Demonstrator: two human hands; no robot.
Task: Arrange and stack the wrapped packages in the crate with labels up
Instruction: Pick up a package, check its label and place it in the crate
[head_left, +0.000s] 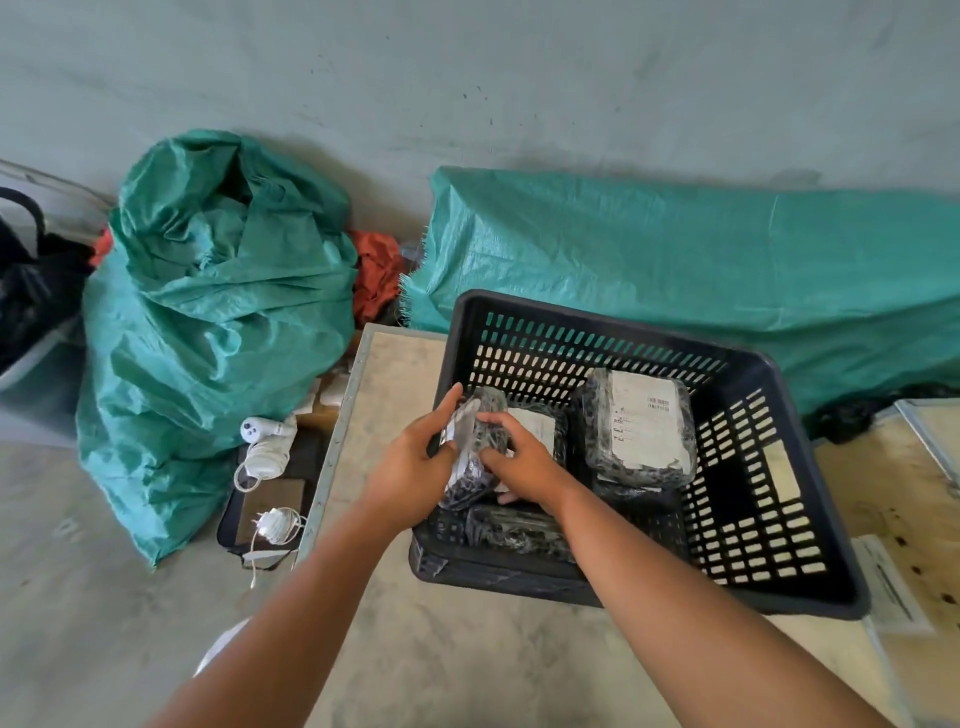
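Observation:
A black slotted plastic crate (769, 519) stands on a low table. Over its left side I hold a dark wrapped package (475, 457) on edge, tilted, its label facing left. My left hand (415, 467) grips its left face and my right hand (524, 462) grips its right side. Behind my right hand lies a package with a white label up (537, 423). On the right sits a larger stack topped by a package with its label up (641, 426). Another dark package (514, 527) lies at the crate's near left, no label showing.
The table (467, 665) has a metal edge on its left. A bulging green woven sack (218, 322) stands on the floor to the left, another green sack (675, 249) lies behind the crate. White chargers and cables (265, 457) lie on the floor. Wooden boards (904, 509) lie to the right.

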